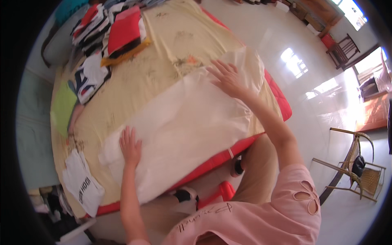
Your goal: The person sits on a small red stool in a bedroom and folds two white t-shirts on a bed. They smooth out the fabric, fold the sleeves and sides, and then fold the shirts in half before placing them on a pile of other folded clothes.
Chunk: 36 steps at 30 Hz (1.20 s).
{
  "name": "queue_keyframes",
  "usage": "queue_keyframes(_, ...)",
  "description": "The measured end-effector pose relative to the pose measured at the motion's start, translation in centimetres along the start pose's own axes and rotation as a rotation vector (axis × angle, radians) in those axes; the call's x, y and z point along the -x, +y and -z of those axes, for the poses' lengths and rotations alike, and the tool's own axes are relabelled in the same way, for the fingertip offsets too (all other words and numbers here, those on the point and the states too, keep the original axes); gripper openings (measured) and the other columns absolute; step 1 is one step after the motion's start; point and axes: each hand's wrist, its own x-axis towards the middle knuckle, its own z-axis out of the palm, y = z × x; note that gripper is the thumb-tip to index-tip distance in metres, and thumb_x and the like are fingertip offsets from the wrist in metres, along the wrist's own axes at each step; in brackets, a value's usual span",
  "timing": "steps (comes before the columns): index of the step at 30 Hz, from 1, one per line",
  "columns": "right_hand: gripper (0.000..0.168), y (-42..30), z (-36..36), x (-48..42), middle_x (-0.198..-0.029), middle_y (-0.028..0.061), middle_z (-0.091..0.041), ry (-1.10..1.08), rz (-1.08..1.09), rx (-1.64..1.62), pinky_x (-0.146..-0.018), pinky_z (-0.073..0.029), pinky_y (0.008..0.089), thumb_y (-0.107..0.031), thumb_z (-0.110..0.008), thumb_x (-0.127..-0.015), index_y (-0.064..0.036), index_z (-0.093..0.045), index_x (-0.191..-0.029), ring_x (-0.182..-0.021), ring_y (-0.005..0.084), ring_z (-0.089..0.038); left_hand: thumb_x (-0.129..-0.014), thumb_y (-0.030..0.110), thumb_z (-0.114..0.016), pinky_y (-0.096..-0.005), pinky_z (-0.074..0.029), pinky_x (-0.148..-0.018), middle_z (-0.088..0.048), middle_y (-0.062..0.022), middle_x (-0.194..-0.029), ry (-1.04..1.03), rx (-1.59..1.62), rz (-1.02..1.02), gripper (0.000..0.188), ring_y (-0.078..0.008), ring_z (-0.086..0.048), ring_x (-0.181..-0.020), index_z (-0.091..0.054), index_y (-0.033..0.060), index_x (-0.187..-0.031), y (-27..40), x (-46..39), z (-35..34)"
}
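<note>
A large sheet of thin white fabric or plastic lies spread over the near side of the bed, with some wrinkles toward its right end. My left hand rests palm down near the sheet's left end, fingers apart. Farther off, toward the right end, my right hand is laid on the sheet with its fingers spread. Neither hand grips anything. The bed carries a pale yellow patterned cover, and a red quilted edge shows beneath it along the near side.
Folded clothes are stacked at the far left. A folded white garment, a lime-green cloth and a white garment with lettering lie along the left side. A red stool stands below me; a bamboo chair is at right.
</note>
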Motion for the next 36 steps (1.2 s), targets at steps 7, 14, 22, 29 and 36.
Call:
queue_keyframes(7,0.045,1.3,1.2,5.7,-0.142,0.0099,-0.037,-0.159,-0.278,0.101,-0.104,-0.026,0.044,-0.035,-0.043,-0.094,-0.016,-0.042,-0.134,-0.13,0.0258,-0.035,-0.088,0.028,-0.055,-0.0474,-0.024,-0.106,-0.032,-0.0163,-0.143,-0.025,0.055,0.159,0.055,-0.0324,-0.031,-0.131,-0.037,0.013,-0.137,-0.7,0.8,2.9)
queue_keyframes(14,0.069,-21.5,3.1,13.3,-0.148,0.0114,-0.026,-0.052,-0.017,-0.236,-0.102,-0.025,0.0539,-0.024,-0.066,-0.078,-0.015,-0.036,-0.139,-0.136,0.0285,-0.025,-0.09,0.026,-0.051,-0.0378,-0.041,-0.092,-0.055,-0.0221,-0.118,0.258,-0.055,0.76,0.04,-0.029,-0.052,-0.112,-0.052,-0.0021,-0.119,-19.3,23.8,4.9)
queue_keyframes(22,0.059,-31.3,5.0,11.9,-0.143,0.0153,-0.033,-0.101,-0.032,-0.296,-0.103,-0.025,0.0472,-0.029,-0.064,-0.082,-0.004,-0.043,-0.131,-0.132,0.0314,-0.031,-0.091,0.032,-0.054,-0.028,-0.05,-0.059,-0.063,-0.006,-0.083,-0.075,1.044,1.141,0.032,-0.0141,-0.061,-0.069,-0.06,-0.0002,-0.092,-11.0,18.5,5.3)
queue_keyframes(29,0.053,-40.1,2.0,-3.2,-0.132,0.0168,-0.045,0.124,0.29,-0.714,-0.093,-0.04,0.0429,-0.02,-0.069,-0.078,-0.001,-0.049,-0.123,-0.118,0.0349,-0.044,-0.087,0.032,-0.059,-0.0268,-0.047,-0.069,-0.064,-0.0116,-0.091,-0.047,0.708,0.926,0.043,-0.015,-0.06,-0.078,-0.057,-0.0075,-0.104,-7.2,21.7,5.8)
queue_keyframes(36,0.044,-47.5,-9.6,-8.9,-0.117,0.0133,-0.052,-0.054,0.399,-0.352,-0.085,-0.045,0.0436,-0.02,-0.063,-0.078,-0.006,-0.052,-0.118,-0.106,0.0311,-0.051,-0.082,0.023,-0.068,-0.0281,-0.049,-0.075,-0.063,-0.014,-0.102,0.14,0.846,1.037,0.054,-0.0162,-0.06,-0.088,-0.047,-0.0077,-0.121,-2.1,24.6,4.6)
